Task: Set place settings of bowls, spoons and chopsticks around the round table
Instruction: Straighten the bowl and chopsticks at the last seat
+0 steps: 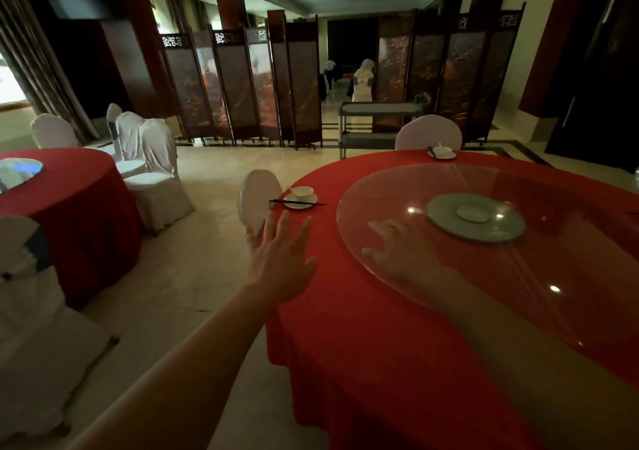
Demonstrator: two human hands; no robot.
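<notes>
The round table (363,328) wears a red cloth and carries a glass turntable (553,294) in its middle. One place setting (301,196) lies at the left rim: a white bowl with a spoon on a saucer, and dark chopsticks beside it. A second setting (441,152) sits at the far rim. My left hand (280,259) is spread flat in the air over the table's left edge, holding nothing. My right hand (401,252) rests with fingers apart on the turntable's near-left rim.
White-covered chairs stand at the left rim (257,200) and the far rim (428,133). A pale green plate (475,219) sits at the turntable's centre. Another red table (69,193) with chairs stands at left. Folding screens (242,86) and a cart (377,124) stand behind.
</notes>
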